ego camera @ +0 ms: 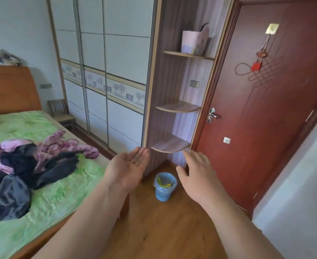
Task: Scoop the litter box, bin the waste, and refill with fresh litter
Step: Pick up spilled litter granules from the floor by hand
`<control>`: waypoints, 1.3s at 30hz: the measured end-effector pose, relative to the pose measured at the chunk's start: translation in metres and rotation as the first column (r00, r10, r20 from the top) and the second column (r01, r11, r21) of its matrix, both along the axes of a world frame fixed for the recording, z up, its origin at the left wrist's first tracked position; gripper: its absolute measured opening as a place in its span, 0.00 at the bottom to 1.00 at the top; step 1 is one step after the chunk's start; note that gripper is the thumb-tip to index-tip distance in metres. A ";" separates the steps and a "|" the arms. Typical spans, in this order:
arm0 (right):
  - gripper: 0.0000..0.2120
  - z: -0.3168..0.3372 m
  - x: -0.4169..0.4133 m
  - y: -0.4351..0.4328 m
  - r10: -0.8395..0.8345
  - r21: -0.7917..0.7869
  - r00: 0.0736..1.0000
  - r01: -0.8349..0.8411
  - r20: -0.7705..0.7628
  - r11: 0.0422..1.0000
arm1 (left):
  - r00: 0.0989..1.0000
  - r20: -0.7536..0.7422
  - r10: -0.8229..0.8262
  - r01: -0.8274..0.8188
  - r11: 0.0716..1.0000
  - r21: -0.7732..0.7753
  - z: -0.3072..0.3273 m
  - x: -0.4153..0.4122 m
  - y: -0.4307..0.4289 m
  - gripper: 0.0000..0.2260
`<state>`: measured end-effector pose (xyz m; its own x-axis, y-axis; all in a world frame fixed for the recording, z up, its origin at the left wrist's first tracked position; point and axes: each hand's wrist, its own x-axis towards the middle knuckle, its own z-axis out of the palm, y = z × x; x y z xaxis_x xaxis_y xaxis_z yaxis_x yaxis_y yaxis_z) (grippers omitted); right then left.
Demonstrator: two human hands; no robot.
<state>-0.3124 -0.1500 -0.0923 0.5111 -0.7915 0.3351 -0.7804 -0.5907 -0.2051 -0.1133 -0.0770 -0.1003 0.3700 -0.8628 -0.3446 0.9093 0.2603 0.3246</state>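
left hand (128, 168): extended forward at centre frame, palm turned up and toward the right, fingers straight and together, thumb out. fully released; holds nothing, touches nothing.
right hand (197, 173): extended forward at about 3 o'clock from the left hand, back of hand up, fingers spread and slightly curved, thumb pointing toward 9 o'clock. released; holds nothing. fingertips lie close to the lowest corner shelf in the view; contact cannot be told.
hand spacing: apart, with a gap between them; no contact.
waste bin (164, 186): small blue basket with perforated wall and a clear liner, upright on the wooden floor (169, 227). seen through the gap between the hands, at 6 o'clock from the fingertips. yellow scraps lie inside.
corner shelf unit (174, 144): three rounded shelves at 12 o'clock from the hands, at the end of the wardrobe. top shelf carries a pale paper bag (190, 41).
wardrobe (105, 71): white sliding panels, at 11 o'clock.
door (266, 101): dark red, closed, at 2 o'clock; metal handle on its left edge, a red padlock on a cable hanging from a hook.
bed (47, 191): green cover, at 9 o'clock; a pile of dark and purple clothes (26, 171) lies on it.
chair (61, 114): small, wooden, between bed and wardrobe.
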 end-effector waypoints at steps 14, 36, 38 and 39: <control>0.28 -0.027 0.034 -0.136 -0.137 0.054 0.989 0.140 -0.045 0.989 | 0.986 -0.023 -0.165 0.166 0.986 0.021 -0.035 0.026 -0.177 0.19; 0.28 -0.081 0.190 -0.430 -0.310 0.275 0.951 0.294 0.016 0.915 | 0.945 0.044 -0.324 0.314 0.937 0.156 -0.073 0.204 -0.481 0.18; 0.28 -0.093 0.192 -0.457 -0.302 0.298 0.953 0.284 0.017 0.911 | 0.951 0.021 -0.308 0.300 0.937 0.177 -0.083 0.211 -0.508 0.19; 0.28 -0.099 0.193 -0.473 -0.296 0.308 0.955 0.275 0.020 0.911 | 0.951 0.012 -0.309 0.301 0.935 0.185 -0.089 0.212 -0.525 0.19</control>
<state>-0.1199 -0.6231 -0.1913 0.2336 -0.9686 0.0850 -0.8856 -0.2480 -0.3928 0.0992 -0.6019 -0.1897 0.1155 -0.8617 -0.4941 0.9210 -0.0934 0.3782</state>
